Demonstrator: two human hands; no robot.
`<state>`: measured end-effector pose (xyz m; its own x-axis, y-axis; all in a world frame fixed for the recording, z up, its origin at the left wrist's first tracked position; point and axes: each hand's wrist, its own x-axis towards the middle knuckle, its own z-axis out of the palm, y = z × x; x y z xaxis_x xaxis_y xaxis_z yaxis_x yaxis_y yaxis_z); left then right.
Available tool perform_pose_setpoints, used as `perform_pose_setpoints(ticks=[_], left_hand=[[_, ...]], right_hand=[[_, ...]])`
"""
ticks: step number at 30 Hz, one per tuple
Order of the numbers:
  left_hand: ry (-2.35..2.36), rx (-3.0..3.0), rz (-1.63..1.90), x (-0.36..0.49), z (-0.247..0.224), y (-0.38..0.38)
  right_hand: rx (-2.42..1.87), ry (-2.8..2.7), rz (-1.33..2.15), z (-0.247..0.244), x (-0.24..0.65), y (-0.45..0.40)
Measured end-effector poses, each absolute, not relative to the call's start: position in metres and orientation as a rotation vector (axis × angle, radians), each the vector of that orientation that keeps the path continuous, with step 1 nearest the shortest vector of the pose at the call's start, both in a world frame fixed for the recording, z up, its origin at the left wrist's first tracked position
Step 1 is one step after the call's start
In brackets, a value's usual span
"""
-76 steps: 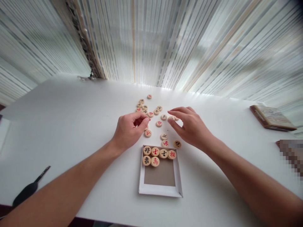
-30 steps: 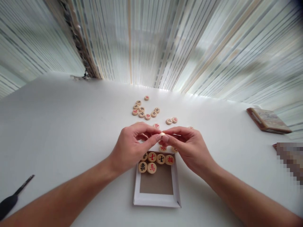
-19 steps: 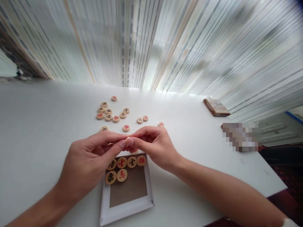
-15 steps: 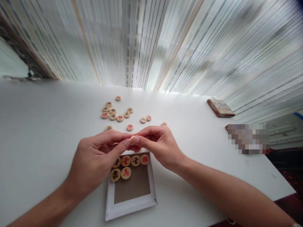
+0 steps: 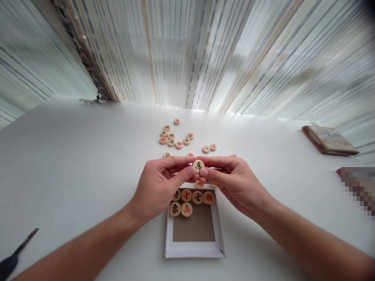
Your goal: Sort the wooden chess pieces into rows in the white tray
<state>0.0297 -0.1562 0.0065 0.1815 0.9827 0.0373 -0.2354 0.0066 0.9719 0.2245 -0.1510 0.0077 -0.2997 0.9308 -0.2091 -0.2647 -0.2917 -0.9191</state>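
A round wooden piece with a black character (image 5: pixel 198 166) is pinched between my left hand (image 5: pixel 166 185) and my right hand (image 5: pixel 236 179), its marked face toward me. Thumbs and fingertips of both hands meet at its edges. Just below the hands lies a shallow white box (image 5: pixel 195 249) with a brown bottom. Its back row shows four visible pieces, among them a red-marked piece (image 5: pixel 209 197); in the row before it sit a black-marked piece (image 5: pixel 175 209) and a red-marked piece (image 5: pixel 186 209). Another red-marked piece (image 5: pixel 199 184) is partly hidden beneath the fingers, behind the box.
Several loose pieces are scattered on the white table (image 5: pixel 102 156) beyond the hands, including a red-marked one (image 5: pixel 176 121) farthest back. A flat box (image 5: pixel 329 140) lies at the right. A dark pointed object (image 5: pixel 17 249) enters at the lower left. Striped curtains (image 5: pixel 170 50) hang behind.
The view has swung left, so the table items appear farther right. The held piece has been turned from nearly edge-on to show its black character. Both hands still grip it.
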Motion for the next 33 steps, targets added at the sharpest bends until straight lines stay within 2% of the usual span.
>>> perform_pose_setpoints(ticks=[9,17,27,33], left_hand=[[0.913,1.134,1.178,0.0310,0.0049,-0.1611],[0.837,1.374,1.217,0.0318,0.0012,-0.1652],[0.824,1.279,1.244,0.0309,0.0017,-0.1626],[0.958,1.387,1.302,0.0274,0.0026,-0.1609]], right_hand=[[-0.994,-1.058,1.689,0.0100,0.2229,-0.1514],[-0.983,-1.029,1.695,0.0128,0.2242,-0.1524],[-0.900,-1.146,1.651,0.0144,0.2246,-0.1547],[-0.900,-1.234,1.480,0.0122,0.2247,-0.1527]])
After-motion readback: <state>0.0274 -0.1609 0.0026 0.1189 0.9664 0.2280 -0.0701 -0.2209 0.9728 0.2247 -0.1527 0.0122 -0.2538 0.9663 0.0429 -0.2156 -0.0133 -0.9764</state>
